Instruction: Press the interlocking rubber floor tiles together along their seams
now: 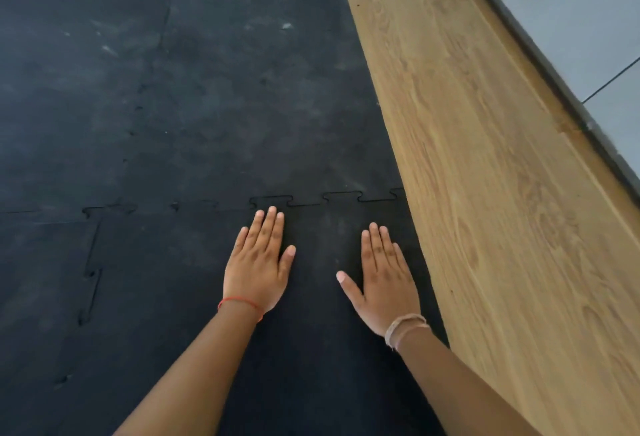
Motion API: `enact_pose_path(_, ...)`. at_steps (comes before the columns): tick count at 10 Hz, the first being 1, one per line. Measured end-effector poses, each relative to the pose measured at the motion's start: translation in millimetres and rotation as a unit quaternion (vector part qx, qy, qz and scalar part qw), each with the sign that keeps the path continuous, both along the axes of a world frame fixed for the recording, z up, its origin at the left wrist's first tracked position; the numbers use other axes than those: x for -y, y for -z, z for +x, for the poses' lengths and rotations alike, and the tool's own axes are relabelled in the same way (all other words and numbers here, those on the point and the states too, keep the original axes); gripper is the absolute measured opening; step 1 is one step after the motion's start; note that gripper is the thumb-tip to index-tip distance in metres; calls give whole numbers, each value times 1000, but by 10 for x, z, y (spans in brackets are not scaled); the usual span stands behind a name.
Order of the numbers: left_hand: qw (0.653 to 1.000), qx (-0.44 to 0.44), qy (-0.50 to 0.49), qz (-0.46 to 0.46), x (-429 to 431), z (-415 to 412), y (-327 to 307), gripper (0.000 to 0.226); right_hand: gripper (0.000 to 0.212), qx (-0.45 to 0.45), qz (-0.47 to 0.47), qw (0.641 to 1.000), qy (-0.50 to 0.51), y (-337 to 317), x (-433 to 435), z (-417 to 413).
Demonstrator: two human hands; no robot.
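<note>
Black rubber floor tiles cover the floor. The near tile [318,349] meets the far tile [259,106] along a jigsaw seam [341,197] that runs left to right just ahead of my fingers. My left hand [258,264] lies flat, palm down, on the near tile, fingertips almost at the seam. Flat on the same tile, my right hand [384,280] rests a little further back from the seam, close to the tile's right edge. Both hands hold nothing. A second seam [91,273] runs front to back at the left.
A light wood-grain floor strip [502,193] borders the tiles on the right, running diagonally. Beyond it lies a metal threshold rail [568,96] and grey floor tiling [571,13]. Dusty scuffs mark the far rubber tiles.
</note>
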State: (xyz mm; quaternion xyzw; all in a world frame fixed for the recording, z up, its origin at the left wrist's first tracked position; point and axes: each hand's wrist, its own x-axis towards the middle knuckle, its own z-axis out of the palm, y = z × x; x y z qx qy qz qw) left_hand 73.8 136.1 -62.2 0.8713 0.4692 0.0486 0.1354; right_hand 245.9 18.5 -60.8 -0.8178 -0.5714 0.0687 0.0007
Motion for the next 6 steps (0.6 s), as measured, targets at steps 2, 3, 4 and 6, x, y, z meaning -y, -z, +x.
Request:
enact_pose_path(2,1000,-2,4,11,-32,30,48,56,80,16,-18,1000,4,14,-58,7)
enact_pose_path(3,998,-41,23,-40,-72,47,-60,56,78,14,-68,998,0,-99,-69,10)
enact_pose_path(4,996,-1,93,-16,6,-29,-406,59,76,6,-48,999,4,-381,-31,-103)
enact_pose_path(6,986,106,116,60,389,-121,-1848,60,70,45,122,991,35,-1754,209,-475)
